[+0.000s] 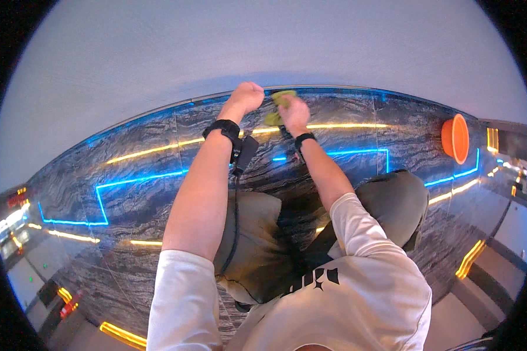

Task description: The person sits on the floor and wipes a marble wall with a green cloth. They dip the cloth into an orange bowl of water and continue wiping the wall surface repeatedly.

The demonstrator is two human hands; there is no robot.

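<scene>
My right hand [295, 115] is closed on a yellow-green cloth [285, 97], whose folds stick out above and to the left of the fingers. It is low by the foot of the pale wall [263, 44], over the dark veined, glossy floor [333, 184]. My left hand [248, 95] is curled into a loose fist just left of the cloth, near the line where wall and floor meet. Nothing shows in it, though its inner side is hidden. Black bands circle both wrists, and a small black device with a cable hangs at the left one.
An orange plastic basin [457, 139] is at the right, close to the wall. My bent knees are spread below my arms. Blue and yellow light lines reflect in the floor. A small red object [69, 307] is at the lower left.
</scene>
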